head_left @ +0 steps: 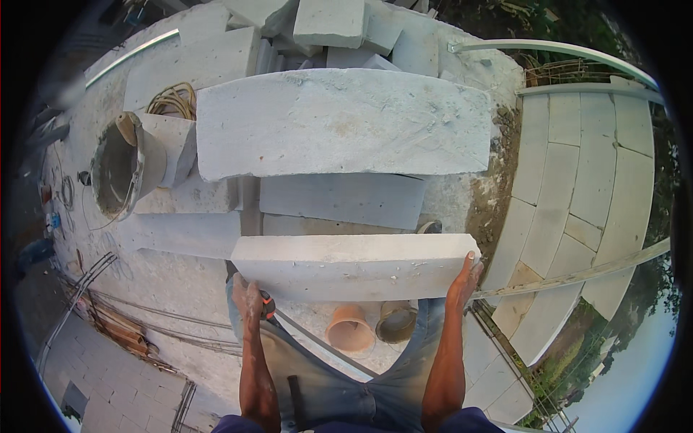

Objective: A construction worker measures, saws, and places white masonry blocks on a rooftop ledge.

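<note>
A long white building block (354, 278) is held level in front of me, above my legs. My left hand (247, 296) is closed at its left end. Beside that hand is a black and red handle (267, 306), from which a long grey strip like a saw blade (317, 343) runs down to the right; whether the hand also grips the handle is hidden. My right hand (463, 280) clasps the block's right end, thumb up along the end. Just beyond lies a larger, rough-faced white block (343, 124) on top of other blocks.
At the left stands a mortar-stained bucket (148, 169) beside a coil of hose (173, 101). An orange bucket (350, 330) and a dark bucket (397, 322) are between my legs. More blocks (330, 22) are piled at the back. A block wall (570, 180) rises at the right.
</note>
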The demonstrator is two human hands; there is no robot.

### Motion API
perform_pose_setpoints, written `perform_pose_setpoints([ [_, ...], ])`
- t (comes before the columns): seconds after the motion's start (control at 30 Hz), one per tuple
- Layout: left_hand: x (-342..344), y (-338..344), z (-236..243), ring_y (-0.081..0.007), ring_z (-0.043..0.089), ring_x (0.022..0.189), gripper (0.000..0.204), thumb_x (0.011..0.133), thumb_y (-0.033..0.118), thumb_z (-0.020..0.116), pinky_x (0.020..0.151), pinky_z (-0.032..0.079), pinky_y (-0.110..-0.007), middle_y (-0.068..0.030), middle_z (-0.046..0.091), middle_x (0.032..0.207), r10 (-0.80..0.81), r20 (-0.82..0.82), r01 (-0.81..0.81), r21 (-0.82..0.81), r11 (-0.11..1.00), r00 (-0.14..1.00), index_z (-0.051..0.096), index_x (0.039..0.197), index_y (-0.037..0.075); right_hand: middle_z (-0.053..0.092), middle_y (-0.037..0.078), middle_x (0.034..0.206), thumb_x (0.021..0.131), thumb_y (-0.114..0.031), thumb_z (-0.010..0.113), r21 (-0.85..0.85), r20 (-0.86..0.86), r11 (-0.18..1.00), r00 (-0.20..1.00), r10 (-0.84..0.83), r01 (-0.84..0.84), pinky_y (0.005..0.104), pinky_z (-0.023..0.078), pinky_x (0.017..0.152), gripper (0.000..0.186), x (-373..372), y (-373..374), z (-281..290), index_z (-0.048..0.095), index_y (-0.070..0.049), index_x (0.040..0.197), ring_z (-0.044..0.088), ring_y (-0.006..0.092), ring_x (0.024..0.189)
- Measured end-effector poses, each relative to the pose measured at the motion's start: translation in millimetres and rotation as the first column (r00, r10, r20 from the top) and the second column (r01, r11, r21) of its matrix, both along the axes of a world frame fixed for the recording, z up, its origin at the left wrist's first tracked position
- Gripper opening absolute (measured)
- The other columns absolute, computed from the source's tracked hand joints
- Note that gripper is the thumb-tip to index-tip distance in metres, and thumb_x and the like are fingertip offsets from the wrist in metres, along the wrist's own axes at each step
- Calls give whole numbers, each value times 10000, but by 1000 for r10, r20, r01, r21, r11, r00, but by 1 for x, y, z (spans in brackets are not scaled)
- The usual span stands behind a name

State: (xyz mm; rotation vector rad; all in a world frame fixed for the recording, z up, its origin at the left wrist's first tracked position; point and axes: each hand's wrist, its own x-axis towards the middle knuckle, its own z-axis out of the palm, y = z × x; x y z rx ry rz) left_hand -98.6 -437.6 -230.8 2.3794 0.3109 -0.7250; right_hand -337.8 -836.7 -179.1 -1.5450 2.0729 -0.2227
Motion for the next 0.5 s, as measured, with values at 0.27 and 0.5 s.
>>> perform_pose_setpoints([
  [0.27,97,-127,161,-347,691,822,293,783,68,540,761,511,-402,-255,692,902,-81,139,85,-18,996,987,599,1031,-76,352,337,1467,835,-811,367,7,10,912,912,409,-409,489,300,1130,1121,156,-175,124,290,122,1452,357,451,1375],
  [0.5,194,-195,161,-269,675,764,369,768,135,554,727,515,-392,-214,695,830,-279,160,280,18,960,947,623,1058,-82,359,339,1465,772,-868,372,-44,57,881,879,473,-472,481,256,1154,1196,226,-278,84,316,118,1445,337,456,1387],
])
